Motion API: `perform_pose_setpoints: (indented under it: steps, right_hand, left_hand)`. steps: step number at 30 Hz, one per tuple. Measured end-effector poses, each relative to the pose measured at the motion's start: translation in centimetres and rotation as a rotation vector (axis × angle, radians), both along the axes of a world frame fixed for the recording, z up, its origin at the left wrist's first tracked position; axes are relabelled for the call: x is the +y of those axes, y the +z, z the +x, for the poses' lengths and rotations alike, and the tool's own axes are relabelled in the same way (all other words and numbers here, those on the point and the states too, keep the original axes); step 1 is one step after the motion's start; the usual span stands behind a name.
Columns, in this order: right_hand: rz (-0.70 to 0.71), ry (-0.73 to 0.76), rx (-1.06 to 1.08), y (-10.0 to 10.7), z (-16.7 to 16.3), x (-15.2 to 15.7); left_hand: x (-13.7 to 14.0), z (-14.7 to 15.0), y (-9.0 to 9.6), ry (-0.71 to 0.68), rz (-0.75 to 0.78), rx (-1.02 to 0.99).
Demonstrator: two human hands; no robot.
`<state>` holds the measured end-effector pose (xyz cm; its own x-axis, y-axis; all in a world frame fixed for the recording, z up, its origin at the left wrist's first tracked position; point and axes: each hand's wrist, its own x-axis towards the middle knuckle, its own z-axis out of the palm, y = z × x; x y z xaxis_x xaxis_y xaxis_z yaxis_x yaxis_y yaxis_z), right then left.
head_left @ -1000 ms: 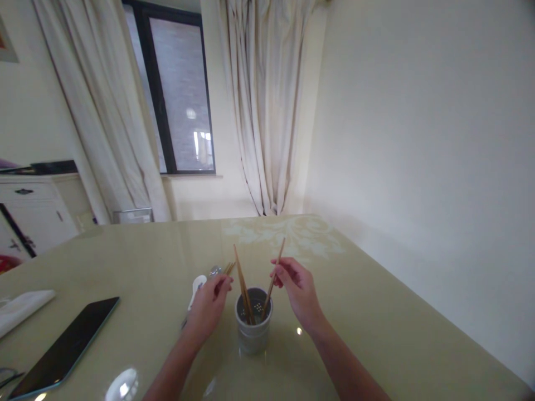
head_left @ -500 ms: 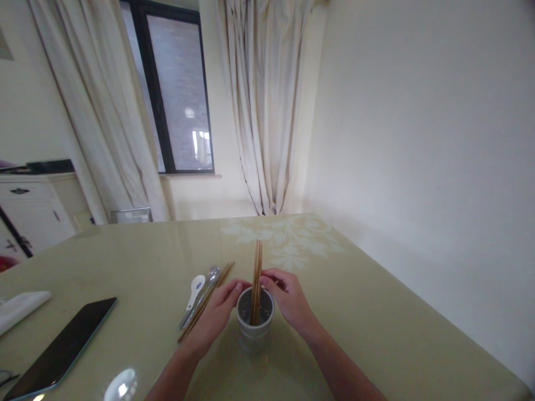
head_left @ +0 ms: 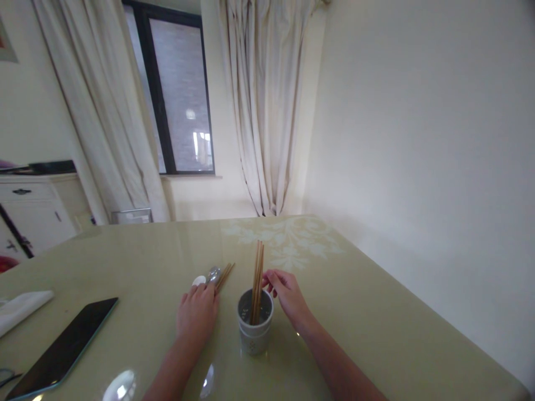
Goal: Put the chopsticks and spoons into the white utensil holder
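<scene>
A grey ceramic cup (head_left: 254, 337) stands upright on the table with several wooden chopsticks (head_left: 257, 273) leaning against its far rim. My right hand (head_left: 288, 295) is at the cup's right side, fingers loosely curled and fingertips beside the chopsticks. To the left of the cup, my left hand (head_left: 198, 312) lies palm down over a group of utensils, its fingertips hidden. Past its fingers show the white end of a ceramic spoon (head_left: 199, 280), a metal spoon's bowl (head_left: 214, 274) and the tips of more wooden chopsticks (head_left: 226, 275).
A dark tablet-like device (head_left: 67, 345) lies at the left on the greenish glossy table (head_left: 376, 334). Beyond it is a white object (head_left: 25, 309) at the left edge. A wall (head_left: 438, 167) runs along the right side, and curtains (head_left: 267, 111) hang behind the table.
My left hand has left the cup's side and moved left onto the spoons and chopsticks, covering most of them. My right hand and the cup have hardly moved.
</scene>
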<state>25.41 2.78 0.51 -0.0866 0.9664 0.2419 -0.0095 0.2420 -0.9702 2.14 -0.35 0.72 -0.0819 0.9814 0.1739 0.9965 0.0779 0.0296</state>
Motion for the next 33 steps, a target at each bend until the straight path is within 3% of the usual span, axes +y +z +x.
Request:
perform_pose_setpoints:
  steps: [5,11,16,20,23,27,30,33]
  right_hand:
    - [-0.002,0.001,-0.039,-0.7,-0.1,0.1]
    - [-0.040,0.043,-0.137,-2.2,-0.4,0.6]
    - [-0.053,0.108,-0.112,-2.6,-0.9,0.8]
    - [-0.055,0.093,0.073,-1.2,-0.9,0.6]
    - [0.051,-0.120,0.190,0.9,0.9,0.6]
    - [0.263,-0.459,0.365,3.8,4.7,0.6]
    - [0.270,-0.439,0.509,4.9,6.2,0.1]
    - [0.231,-0.292,0.468,5.0,5.2,-0.6]
  left_hand:
    - [-0.1,0.2,-0.2,-0.032,-0.014,-0.044]
    - [-0.1,1.9,-0.1,-0.218,0.010,-0.132]
    - [-0.1,3.5,-0.6,-0.379,0.174,-0.429]
    - [0.2,3.4,-1.0,-0.441,0.205,-0.594]
    - [0.5,2.4,-0.8,-0.341,0.208,-0.468]
    - [0.6,0.3,-0.6,-0.063,0.177,-0.069]
    - [0.4,-0.6,-0.6,0.016,0.110,0.075]
    - [0.3,-0.8,-0.6,0.039,0.062,0.103]
